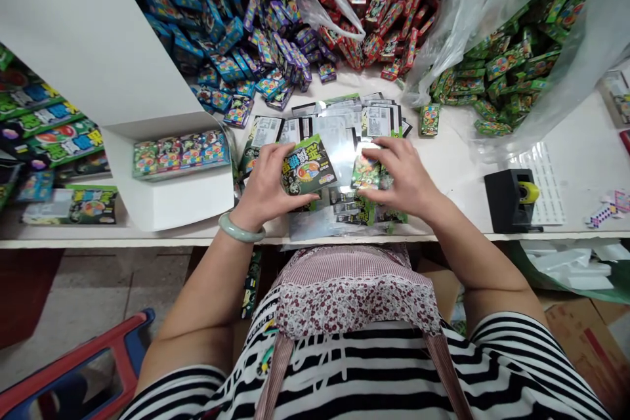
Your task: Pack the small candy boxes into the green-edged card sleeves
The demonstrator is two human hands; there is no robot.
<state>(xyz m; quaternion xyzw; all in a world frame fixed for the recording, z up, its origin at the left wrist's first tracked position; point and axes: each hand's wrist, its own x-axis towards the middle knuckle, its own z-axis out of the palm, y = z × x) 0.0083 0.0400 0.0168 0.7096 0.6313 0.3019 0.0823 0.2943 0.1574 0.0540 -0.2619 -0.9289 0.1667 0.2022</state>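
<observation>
My left hand [266,180], with a pale green bangle at the wrist, pinches a flat dark printed packet [309,167] with a bright green edge. Between the thumb and fingers of my right hand [406,174] is a small colourful printed packet [365,170], partly covered by the fingers. Both hands are just above the table's front edge, a short gap apart. Beneath and behind them lie overlapping dark printed packets [378,119], some showing pale label sides. Clear plastic film [319,226] reaches the table edge below the hands.
To the left, an open white carton [197,207] holds a row of small printed boxes [180,154]. Heaps of blue boxes [184,46], purple boxes [295,56], red boxes [384,6] and bagged green boxes [512,62] line the back. A black tape dispenser [504,200] stands at right.
</observation>
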